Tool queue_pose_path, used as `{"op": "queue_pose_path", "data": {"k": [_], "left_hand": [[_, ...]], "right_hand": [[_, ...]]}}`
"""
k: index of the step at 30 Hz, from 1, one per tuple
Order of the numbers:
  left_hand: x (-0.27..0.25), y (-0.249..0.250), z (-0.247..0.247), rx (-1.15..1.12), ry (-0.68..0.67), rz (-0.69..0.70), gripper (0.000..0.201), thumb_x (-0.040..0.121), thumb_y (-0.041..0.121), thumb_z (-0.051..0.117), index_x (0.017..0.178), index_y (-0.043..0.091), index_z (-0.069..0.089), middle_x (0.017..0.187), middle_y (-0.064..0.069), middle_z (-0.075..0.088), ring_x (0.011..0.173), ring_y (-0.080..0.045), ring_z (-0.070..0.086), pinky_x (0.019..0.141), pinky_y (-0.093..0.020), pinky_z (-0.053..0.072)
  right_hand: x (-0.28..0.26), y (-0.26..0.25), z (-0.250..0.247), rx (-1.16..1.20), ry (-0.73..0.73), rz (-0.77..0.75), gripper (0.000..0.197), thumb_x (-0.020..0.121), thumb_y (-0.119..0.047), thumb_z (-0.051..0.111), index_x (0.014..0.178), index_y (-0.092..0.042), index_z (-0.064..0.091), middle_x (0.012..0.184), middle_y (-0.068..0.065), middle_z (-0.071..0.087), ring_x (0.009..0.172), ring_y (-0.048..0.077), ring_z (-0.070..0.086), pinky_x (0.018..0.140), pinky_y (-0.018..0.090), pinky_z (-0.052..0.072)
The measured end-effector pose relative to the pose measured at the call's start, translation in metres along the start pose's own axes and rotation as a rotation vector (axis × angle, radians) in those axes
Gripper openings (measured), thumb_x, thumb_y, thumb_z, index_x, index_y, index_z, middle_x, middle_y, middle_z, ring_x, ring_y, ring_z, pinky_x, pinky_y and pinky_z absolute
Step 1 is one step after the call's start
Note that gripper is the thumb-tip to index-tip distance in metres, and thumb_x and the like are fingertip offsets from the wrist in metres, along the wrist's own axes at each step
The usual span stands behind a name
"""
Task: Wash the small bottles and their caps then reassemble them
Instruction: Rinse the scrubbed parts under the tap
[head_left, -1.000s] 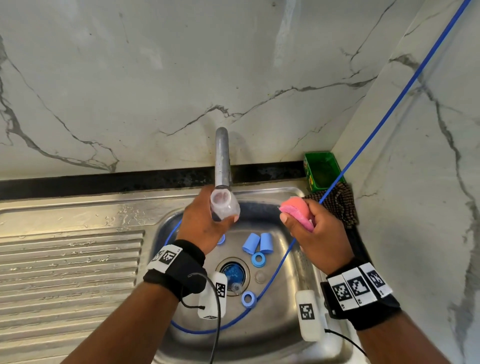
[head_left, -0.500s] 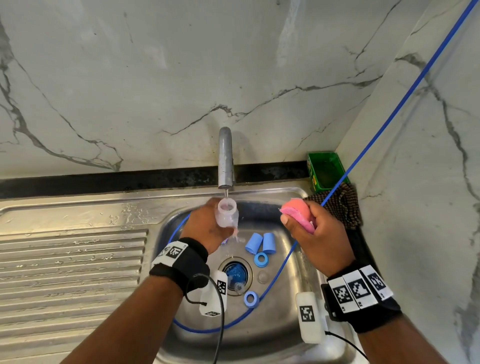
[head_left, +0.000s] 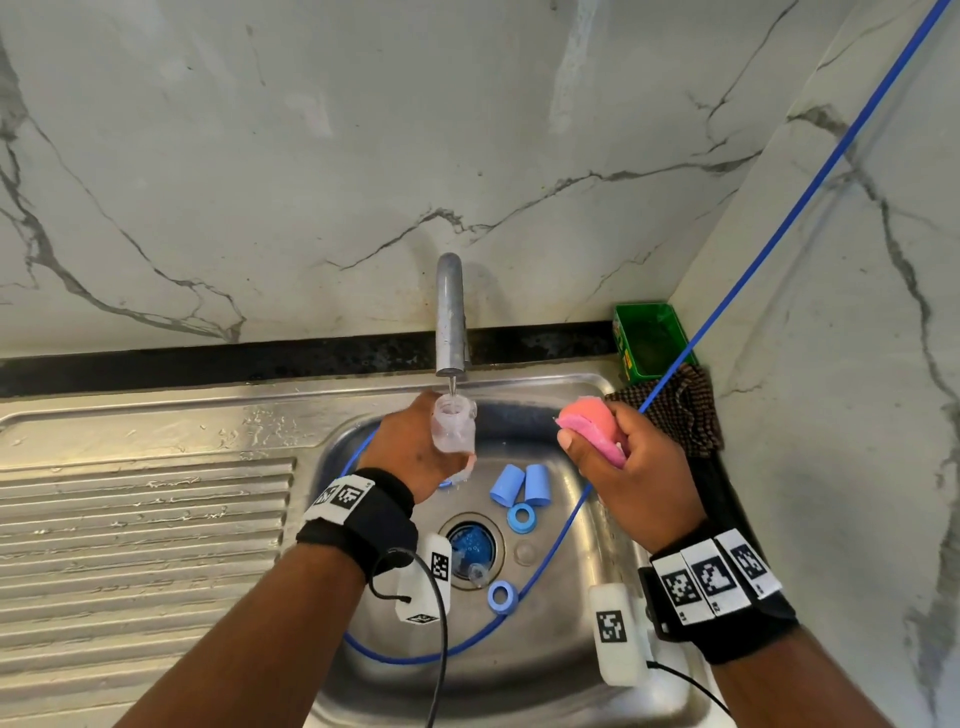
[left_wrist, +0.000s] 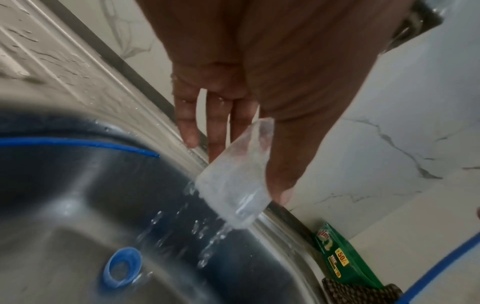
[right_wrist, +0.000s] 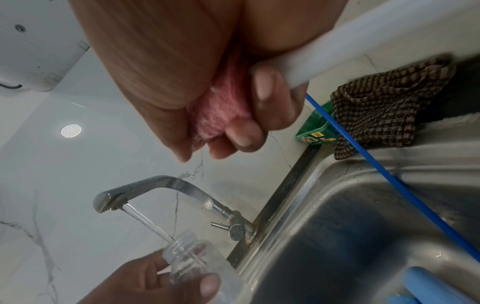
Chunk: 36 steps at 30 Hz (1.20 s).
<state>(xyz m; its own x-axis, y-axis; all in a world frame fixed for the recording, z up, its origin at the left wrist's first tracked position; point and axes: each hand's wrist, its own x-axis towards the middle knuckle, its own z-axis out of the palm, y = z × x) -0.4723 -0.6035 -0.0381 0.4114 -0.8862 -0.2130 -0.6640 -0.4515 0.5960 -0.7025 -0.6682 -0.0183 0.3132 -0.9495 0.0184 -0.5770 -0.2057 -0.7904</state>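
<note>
Left hand (head_left: 415, 447) has lowered the clear bottle (head_left: 453, 428) from touching the tap spout (head_left: 450, 317) to just below it; water stream now enters its mouth.

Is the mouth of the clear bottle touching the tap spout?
Apart. The right wrist view shows a stream of water crossing an open gap from the tap spout to the clear bottle, which the left hand holds below.

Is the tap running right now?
On. In the right wrist view a stream leaves the tap into the uncapped bottle gripped by the left hand; water spills below it.
</note>
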Motion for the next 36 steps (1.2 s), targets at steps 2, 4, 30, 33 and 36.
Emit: {"op": "queue_pose_path", "data": {"k": [2, 4, 30, 33, 36], "left_hand": [[-0.001, 0.0, 0.001, -0.067, 0.048, 0.032, 0.053, 0.085, 0.036, 0.076, 0.129, 0.025, 0.047, 0.11, 0.0, 0.065, 0.097, -0.019, 0.062, 0.082, -0.025, 0.044], [-0.003, 0.001, 0.001, -0.094, 0.095, 0.08, 0.055, 0.085, 0.035, 0.077, 0.129, 0.026, 0.046, 0.109, 0.005, 0.062, 0.091, -0.012, 0.058, 0.08, -0.02, 0.044], [-0.005, 0.001, 0.0, 0.074, 0.156, 0.115, 0.067, 0.081, 0.051, 0.076, 0.135, 0.029, 0.044, 0.124, 0.002, 0.063, 0.109, -0.02, 0.062, 0.089, -0.029, 0.047], [-0.005, 0.004, -0.002, 0.13, 0.086, 0.085, 0.068, 0.081, 0.052, 0.076, 0.135, 0.028, 0.044, 0.123, 0.0, 0.066, 0.106, -0.021, 0.063, 0.088, -0.031, 0.049], [-0.008, 0.004, -0.008, 0.159, 0.121, 0.107, 0.069, 0.08, 0.054, 0.076, 0.136, 0.03, 0.043, 0.122, 0.001, 0.066, 0.106, -0.022, 0.063, 0.087, -0.034, 0.051]], "right_hand": [[0.0, 0.0, 0.0, -0.002, 0.002, 0.001, 0.031, 0.086, -0.047, 0.072, 0.109, -0.027, 0.066, 0.088, -0.007, 0.069, 0.082, 0.01, 0.065, 0.078, 0.035, 0.056], [-0.001, 0.001, 0.001, -0.008, -0.005, 0.0, 0.032, 0.086, -0.048, 0.071, 0.109, -0.027, 0.066, 0.087, -0.007, 0.069, 0.081, 0.01, 0.065, 0.077, 0.035, 0.056], [0.002, -0.002, 0.002, -0.015, -0.011, -0.011, 0.028, 0.085, -0.049, 0.072, 0.106, -0.031, 0.065, 0.085, -0.01, 0.069, 0.079, 0.005, 0.065, 0.076, 0.034, 0.056], [-0.002, -0.004, 0.0, -0.02, -0.018, -0.017, 0.03, 0.085, -0.049, 0.072, 0.108, -0.031, 0.064, 0.087, -0.01, 0.069, 0.081, 0.005, 0.065, 0.077, 0.033, 0.056], [-0.006, -0.008, -0.003, 0.004, -0.016, -0.015, 0.03, 0.085, -0.05, 0.072, 0.107, -0.03, 0.065, 0.086, -0.009, 0.07, 0.079, 0.005, 0.065, 0.077, 0.033, 0.056]]}}
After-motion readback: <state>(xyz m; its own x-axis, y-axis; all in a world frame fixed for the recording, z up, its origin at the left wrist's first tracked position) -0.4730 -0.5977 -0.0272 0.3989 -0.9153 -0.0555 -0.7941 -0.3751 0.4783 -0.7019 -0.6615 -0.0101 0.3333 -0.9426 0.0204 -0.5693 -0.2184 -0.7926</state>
